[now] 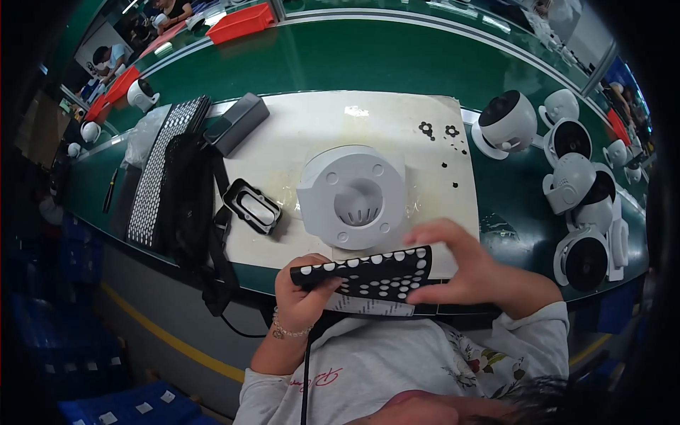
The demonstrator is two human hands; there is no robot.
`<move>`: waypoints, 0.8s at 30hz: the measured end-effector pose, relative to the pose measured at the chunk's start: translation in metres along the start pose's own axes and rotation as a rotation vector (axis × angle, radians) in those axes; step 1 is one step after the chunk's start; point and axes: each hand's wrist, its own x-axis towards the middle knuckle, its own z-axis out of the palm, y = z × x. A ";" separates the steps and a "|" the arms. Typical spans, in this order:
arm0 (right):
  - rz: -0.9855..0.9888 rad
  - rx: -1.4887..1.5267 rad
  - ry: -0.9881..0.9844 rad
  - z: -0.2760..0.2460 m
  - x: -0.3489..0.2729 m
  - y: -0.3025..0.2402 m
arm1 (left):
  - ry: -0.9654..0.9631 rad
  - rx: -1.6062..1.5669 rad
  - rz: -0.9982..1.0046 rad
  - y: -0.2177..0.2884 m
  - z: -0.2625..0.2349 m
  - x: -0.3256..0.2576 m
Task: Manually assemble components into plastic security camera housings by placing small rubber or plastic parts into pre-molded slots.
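Note:
A black strip of backing sheet dotted with round white pads is gripped at its left end by my left hand. My right hand rests on the strip's right end, fingers curled over its top edge. Just beyond the strip a white round plastic housing with a central grille lies on a cream work mat. Under the strip, a white sheet shows at the table edge.
A black rectangular frame part, a grey box, and long black-and-white pad strips lie left. Several white round camera units crowd the right. Small black pads sit on the mat. Red bins stand far back.

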 end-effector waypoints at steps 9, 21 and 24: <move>0.201 0.195 -0.077 0.006 -0.006 0.016 | 0.065 0.124 0.076 0.001 0.001 0.000; 0.221 0.184 -0.087 0.000 0.000 0.017 | -0.044 0.405 0.275 0.003 0.000 0.006; 0.266 0.150 -0.095 -0.002 0.001 0.013 | -0.042 0.374 0.275 0.002 0.000 0.005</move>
